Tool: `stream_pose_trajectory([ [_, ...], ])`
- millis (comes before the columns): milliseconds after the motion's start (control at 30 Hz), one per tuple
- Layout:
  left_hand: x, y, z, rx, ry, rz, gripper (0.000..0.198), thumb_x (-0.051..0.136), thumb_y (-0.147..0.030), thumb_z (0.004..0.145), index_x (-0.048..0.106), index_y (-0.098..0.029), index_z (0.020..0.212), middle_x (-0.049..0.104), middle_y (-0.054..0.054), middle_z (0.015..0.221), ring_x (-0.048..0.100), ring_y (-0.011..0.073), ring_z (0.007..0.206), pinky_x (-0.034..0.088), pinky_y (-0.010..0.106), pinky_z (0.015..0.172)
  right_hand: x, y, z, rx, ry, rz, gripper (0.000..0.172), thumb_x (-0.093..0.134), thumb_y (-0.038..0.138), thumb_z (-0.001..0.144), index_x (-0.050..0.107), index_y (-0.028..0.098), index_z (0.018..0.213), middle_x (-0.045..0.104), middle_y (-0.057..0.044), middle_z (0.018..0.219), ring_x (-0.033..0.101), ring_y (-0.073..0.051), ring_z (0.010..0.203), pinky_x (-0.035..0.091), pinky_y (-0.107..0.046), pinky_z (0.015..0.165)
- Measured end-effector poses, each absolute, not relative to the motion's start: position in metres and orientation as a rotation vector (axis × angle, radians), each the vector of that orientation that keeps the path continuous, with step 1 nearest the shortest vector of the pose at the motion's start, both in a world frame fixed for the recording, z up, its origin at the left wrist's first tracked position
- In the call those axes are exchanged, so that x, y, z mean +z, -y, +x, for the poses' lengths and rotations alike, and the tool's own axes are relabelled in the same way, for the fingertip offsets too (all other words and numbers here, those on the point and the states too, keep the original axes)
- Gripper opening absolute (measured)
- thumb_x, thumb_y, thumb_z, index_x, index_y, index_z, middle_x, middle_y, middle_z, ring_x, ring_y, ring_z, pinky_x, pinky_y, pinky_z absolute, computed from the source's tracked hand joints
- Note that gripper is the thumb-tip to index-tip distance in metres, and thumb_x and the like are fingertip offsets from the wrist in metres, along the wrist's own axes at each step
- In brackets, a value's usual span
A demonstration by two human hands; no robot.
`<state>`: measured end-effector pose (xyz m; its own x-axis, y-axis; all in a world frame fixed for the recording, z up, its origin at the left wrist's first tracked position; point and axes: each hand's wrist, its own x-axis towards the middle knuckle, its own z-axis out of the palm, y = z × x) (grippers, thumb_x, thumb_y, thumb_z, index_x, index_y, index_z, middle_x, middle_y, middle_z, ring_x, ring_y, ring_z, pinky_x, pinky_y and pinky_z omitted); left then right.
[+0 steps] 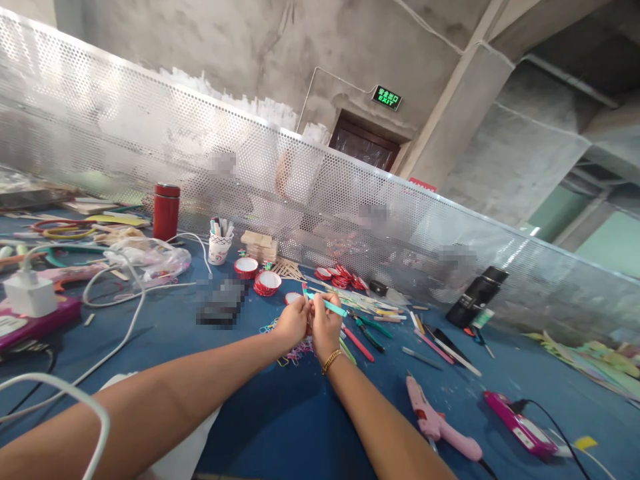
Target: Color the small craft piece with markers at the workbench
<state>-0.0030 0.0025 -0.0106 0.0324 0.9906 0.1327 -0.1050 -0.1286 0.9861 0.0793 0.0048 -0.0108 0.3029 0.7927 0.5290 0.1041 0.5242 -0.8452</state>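
Both my hands meet above the middle of the blue table [280, 413]. My left hand [291, 321] and my right hand [324, 325] are closed around a teal craft stick [334, 307] that pokes out to the right. A gold bracelet [331, 361] sits on my right wrist. Under my hands lies a pile of coloured paper clips [293, 352]. Several more coloured sticks [357, 343] lie just to the right.
Pink glue guns [440, 423] [517, 417] lie at the front right. A red flask [165, 211], a pen cup [219, 245], red-rimmed dishes [267, 283], a white charger [30, 293] with cables and a black bottle [476, 295] stand around. A perforated metal screen [350, 200] closes the far edge.
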Motion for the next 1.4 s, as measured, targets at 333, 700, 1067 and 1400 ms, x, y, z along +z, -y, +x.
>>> stream_pose_trajectory([
  [333, -0.019, -0.009, -0.002, 1.315, -1.051, 1.23, 0.027, 0.057, -0.042, 0.081, 0.047, -0.02, 0.068, 0.042, -0.006, 0.049, 0.037, 0.0071, 0.041, 0.027, 0.019, 0.041, -0.009, -0.004, 0.077, 0.635, 1.135, -0.919, 0.026, 0.057, 0.045, 0.082, 0.05, 0.021, 0.083, 0.061, 0.002, 0.068, 0.06, -0.015, 0.063, 0.047, -0.026, 0.061],
  [700, -0.02, -0.01, -0.004, 1.301, -1.103, 1.34, 0.028, 0.05, -0.042, 0.085, 0.045, -0.02, 0.068, 0.041, -0.006, 0.049, 0.036, 0.0076, 0.041, 0.027, 0.02, 0.042, -0.008, -0.003, 0.079, 0.534, 1.215, -0.948, 0.024, 0.056, 0.043, 0.083, 0.051, 0.019, 0.081, 0.06, 0.002, 0.069, 0.057, -0.014, 0.064, 0.046, -0.025, 0.062],
  [1067, -0.024, -0.013, -0.003, 1.303, -1.118, 1.354, 0.028, 0.05, -0.043, 0.085, 0.049, -0.02, 0.07, 0.045, -0.005, 0.051, 0.04, 0.0086, 0.043, 0.03, 0.021, 0.044, -0.01, -0.004, 0.078, 0.601, 1.162, -0.93, 0.024, 0.055, 0.043, 0.084, 0.05, 0.02, 0.082, 0.058, 0.002, 0.068, 0.059, -0.014, 0.063, 0.048, -0.025, 0.061],
  [1400, -0.024, -0.014, -0.003, 1.293, -1.088, 1.358, 0.031, 0.047, -0.047, 0.086, 0.048, -0.02, 0.07, 0.044, -0.006, 0.048, 0.039, 0.0082, 0.041, 0.029, 0.02, 0.043, -0.007, -0.002, 0.075, 0.666, 1.092, -0.908, 0.026, 0.058, 0.045, 0.082, 0.05, 0.02, 0.083, 0.062, 0.002, 0.068, 0.061, -0.015, 0.063, 0.049, -0.026, 0.06],
])
